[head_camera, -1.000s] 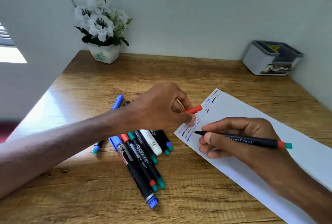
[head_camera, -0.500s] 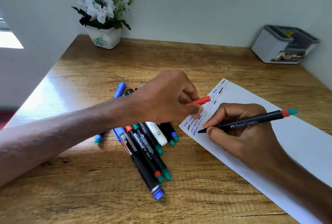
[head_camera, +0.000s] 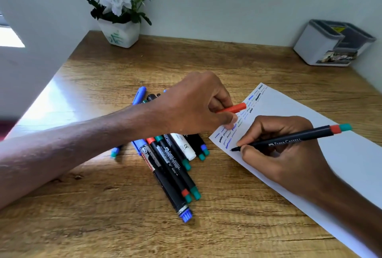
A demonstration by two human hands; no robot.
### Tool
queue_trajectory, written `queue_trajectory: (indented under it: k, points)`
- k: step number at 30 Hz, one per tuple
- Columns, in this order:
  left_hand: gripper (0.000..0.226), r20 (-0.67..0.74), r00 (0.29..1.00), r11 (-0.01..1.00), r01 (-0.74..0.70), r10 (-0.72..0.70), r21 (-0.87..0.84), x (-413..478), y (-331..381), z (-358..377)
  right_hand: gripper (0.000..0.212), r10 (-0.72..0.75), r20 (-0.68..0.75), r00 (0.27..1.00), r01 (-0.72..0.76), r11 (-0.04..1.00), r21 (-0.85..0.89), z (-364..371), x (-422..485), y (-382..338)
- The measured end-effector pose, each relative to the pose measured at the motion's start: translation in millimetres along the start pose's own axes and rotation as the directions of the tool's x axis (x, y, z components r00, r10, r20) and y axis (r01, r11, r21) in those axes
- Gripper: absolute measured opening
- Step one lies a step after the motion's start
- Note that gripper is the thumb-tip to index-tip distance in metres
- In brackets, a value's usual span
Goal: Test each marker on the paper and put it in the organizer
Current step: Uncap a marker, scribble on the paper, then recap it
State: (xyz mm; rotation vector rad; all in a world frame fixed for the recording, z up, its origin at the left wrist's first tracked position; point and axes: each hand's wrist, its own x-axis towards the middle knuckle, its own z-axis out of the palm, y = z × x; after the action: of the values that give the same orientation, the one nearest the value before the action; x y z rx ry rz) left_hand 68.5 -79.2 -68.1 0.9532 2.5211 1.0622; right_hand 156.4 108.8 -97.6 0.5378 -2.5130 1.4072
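My right hand (head_camera: 283, 152) grips a black marker (head_camera: 293, 139) with a red and teal end. Its tip touches the near corner of the white paper (head_camera: 341, 160), beside rows of blue and black test scribbles. My left hand (head_camera: 196, 104) holds the red cap (head_camera: 232, 109) and presses its fingers on the paper's left edge. A pile of several markers (head_camera: 171, 164), black, blue and white, lies on the desk under my left wrist. The grey and white organizer (head_camera: 330, 43) stands at the far right against the wall.
A white pot of white flowers (head_camera: 118, 9) sits at the desk's far left corner. The wooden desk (head_camera: 103, 226) meets walls at the back, the left and the right. The paper runs off the frame at the lower right.
The marker has tilted from flat to angled and its tip has come down to the paper's near corner. The camera has tipped down and closer. My left hand keeps the cap.
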Motion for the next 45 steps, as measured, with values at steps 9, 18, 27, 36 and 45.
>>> queue_trajectory:
  k: [9,18,27,36,45]
  points:
    - [0.021,-0.009,1.0,1.0,-0.006,0.006,0.013,0.2,-0.7,1.3,0.007,0.002,-0.002,1.0,-0.002,1.0,0.002,0.7,0.2,0.4]
    - [0.02,-0.01,1.0,1.0,-0.009,0.009,0.02,0.2,-0.9,0.7,0.005,0.024,-0.02,1.0,-0.024,1.0,0.002,0.4,0.3,0.4]
    - [0.019,-0.01,1.0,0.999,-0.021,0.021,0.034,0.2,-1.3,1.1,0.006,0.04,-0.042,0.998,-0.04,0.999,0.005,0.1,0.6,1.1]
    - [0.016,-0.007,1.0,0.999,-0.023,0.023,0.028,-0.9,0.7,1.0,0.007,0.057,-0.059,0.997,-0.056,0.998,0.013,-0.8,1.1,3.2]
    - [0.015,-0.008,0.999,0.998,-0.035,0.035,0.053,-0.4,-0.6,1.3,0.006,0.057,-0.074,0.996,-0.057,0.998,0.008,-1.0,1.1,5.9]
